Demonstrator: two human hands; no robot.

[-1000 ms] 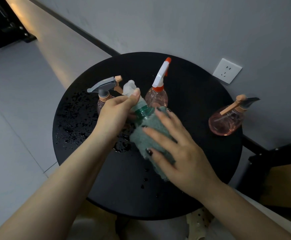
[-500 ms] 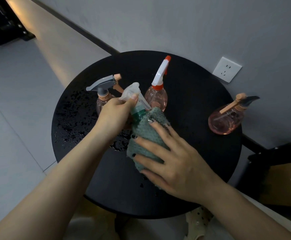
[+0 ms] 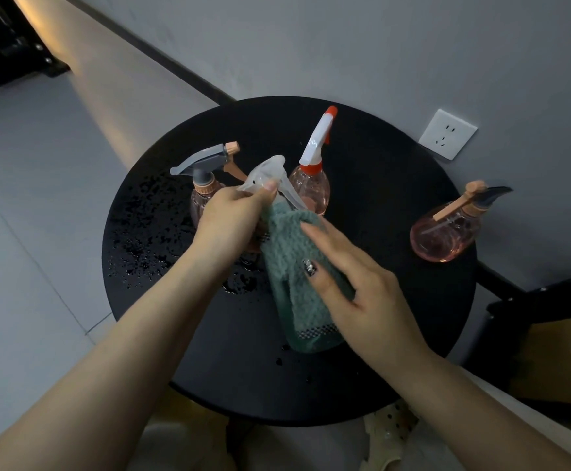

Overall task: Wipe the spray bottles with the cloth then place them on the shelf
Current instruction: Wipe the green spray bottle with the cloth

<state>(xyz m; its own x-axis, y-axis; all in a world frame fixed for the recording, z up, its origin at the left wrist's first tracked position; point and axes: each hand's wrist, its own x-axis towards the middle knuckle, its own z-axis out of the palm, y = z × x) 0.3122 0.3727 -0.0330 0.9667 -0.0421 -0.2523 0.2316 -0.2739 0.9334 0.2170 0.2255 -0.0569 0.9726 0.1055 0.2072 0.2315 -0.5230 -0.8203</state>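
While the left hand point(image 3: 229, 215) pinches the trigger head of the green spray bottle point(image 3: 306, 334) near the table's point(image 3: 396, 334) middle, the right hand point(image 3: 355, 283) presses the cloth point(image 3: 287, 253) round its body, fingers fairly straight. Wiping is under way; next, likely turn the bottle to reach unwiped sides.

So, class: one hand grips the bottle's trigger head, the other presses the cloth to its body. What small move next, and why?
Probably slide the right hand and green cloth further down the teal bottle. The left hand grips its clear trigger head, steadying it, and the bottle's lower end shows uncovered below the cloth, so it likely remains unwiped.
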